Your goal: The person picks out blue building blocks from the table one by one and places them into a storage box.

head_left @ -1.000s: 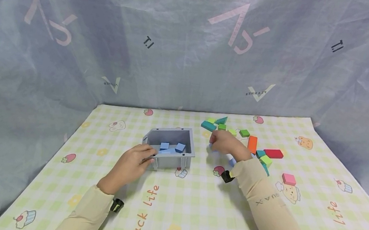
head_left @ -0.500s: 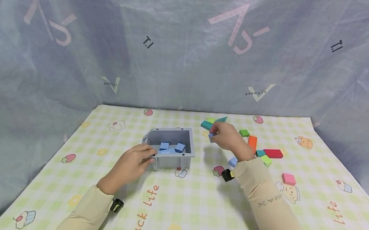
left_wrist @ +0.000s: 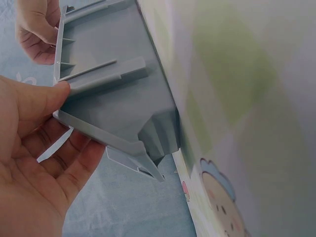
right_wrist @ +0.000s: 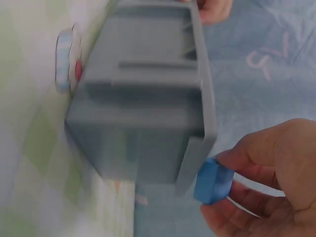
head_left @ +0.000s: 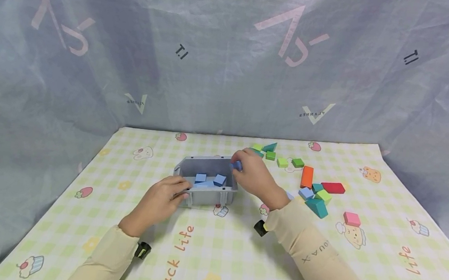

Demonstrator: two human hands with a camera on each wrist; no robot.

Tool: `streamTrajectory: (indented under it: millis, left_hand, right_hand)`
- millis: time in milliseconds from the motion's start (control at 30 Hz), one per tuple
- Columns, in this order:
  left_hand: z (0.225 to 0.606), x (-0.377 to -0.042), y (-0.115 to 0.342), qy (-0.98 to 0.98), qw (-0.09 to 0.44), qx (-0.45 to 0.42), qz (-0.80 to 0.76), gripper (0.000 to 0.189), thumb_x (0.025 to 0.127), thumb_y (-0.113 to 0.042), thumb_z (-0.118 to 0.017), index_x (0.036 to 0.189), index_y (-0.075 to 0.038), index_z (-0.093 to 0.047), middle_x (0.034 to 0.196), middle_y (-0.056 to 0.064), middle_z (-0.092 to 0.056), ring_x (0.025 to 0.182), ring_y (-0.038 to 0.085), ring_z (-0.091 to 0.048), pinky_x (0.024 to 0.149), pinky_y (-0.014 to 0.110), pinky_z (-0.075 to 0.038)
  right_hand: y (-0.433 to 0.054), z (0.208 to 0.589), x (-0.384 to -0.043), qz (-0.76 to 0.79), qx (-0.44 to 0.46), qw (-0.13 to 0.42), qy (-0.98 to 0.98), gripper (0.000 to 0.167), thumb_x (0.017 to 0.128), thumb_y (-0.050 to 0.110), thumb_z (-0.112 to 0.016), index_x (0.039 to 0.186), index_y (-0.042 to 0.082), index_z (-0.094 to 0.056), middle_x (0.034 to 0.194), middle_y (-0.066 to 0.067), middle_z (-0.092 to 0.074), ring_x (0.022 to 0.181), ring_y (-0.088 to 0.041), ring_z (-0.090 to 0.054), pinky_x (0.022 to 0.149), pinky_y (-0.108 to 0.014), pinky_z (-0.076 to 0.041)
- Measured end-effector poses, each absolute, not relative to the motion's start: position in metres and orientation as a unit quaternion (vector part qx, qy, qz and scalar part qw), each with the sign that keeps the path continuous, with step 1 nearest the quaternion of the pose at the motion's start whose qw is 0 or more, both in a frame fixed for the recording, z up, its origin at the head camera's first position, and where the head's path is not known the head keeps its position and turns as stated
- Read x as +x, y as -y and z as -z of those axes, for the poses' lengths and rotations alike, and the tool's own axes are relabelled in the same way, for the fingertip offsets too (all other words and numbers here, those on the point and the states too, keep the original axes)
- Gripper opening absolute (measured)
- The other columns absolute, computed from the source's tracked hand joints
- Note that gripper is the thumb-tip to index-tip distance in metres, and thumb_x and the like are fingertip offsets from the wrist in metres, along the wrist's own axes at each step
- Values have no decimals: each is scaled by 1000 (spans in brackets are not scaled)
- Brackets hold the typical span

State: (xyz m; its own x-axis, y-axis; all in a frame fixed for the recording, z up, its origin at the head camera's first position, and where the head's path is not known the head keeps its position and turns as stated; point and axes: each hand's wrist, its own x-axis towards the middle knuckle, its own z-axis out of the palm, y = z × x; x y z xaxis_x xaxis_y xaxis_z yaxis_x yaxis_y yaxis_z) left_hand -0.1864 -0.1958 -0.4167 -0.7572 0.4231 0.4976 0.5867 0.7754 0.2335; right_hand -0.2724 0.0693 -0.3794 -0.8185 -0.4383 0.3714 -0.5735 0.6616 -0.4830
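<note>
A grey plastic bin (head_left: 207, 197) stands on the table with several blue blocks (head_left: 200, 178) inside. My left hand (head_left: 161, 199) grips its near left rim; in the left wrist view the thumb (left_wrist: 61, 94) presses the outer wall while the other fingers reach behind the rim. At the bin's right rim, my right hand (head_left: 257, 175) pinches a small blue block (right_wrist: 214, 181) between thumb and fingertips. In the right wrist view that block is right beside the rim corner.
Right of the bin lie loose blocks: an orange block (head_left: 306, 177), a red block (head_left: 333, 187), a teal triangular block (head_left: 317, 207), a pink block (head_left: 351, 218) and a blue block (head_left: 306, 193). Several green blocks (head_left: 282, 162) lie farther back. A grey-blue cloth (head_left: 216, 65) hangs behind the table.
My right hand has lifted the blue block from among the loose blocks and carried it left to the bin's right rim. My left hand has stayed on the bin.
</note>
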Motion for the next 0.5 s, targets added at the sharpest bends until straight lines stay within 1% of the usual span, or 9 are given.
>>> streamTrajectory:
  millis: [133,233,367,500]
  left_hand:
    - [416,-187,196,917,215,-277,187,26,90,-10,-75,116,-5,-74,107,-1,-68,91,14,-60,77,33,-53]
    - [417,-187,196,917,217,-278,186,26,90,-10,-75,115,-5,-74,107,-1,-68,90,13,-59,76,33,-52]
    - [417,-187,196,917,217,-278,188,25,90,-10,-75,115,-6,-74,107,-2,-68,89,12,-59,76,32,-52]
    - [416,-186,196,917,217,-278,187,25,90,-10,-75,115,-6,-74,107,-2,-68,89,12,-59,76,32,-52]
  right_hand:
    - [-64,381,-268,-314,304,105,893,17,93,8,-67,110,8,-68,112,-4,-61,90,-18,-56,77,-36,-51]
    - [-59,383,-265,-317,326,109,884,16,92,8,-69,108,9,-68,113,-4,-61,90,-17,-58,78,-34,-53]
    - [-54,387,-261,-321,350,113,873,13,92,7,-70,105,9,-68,110,-2,-61,87,-14,-59,75,-31,-54]
    - [-51,389,-259,-322,370,113,864,11,93,7,-70,103,11,-68,107,0,-61,86,-14,-60,74,-29,-53]
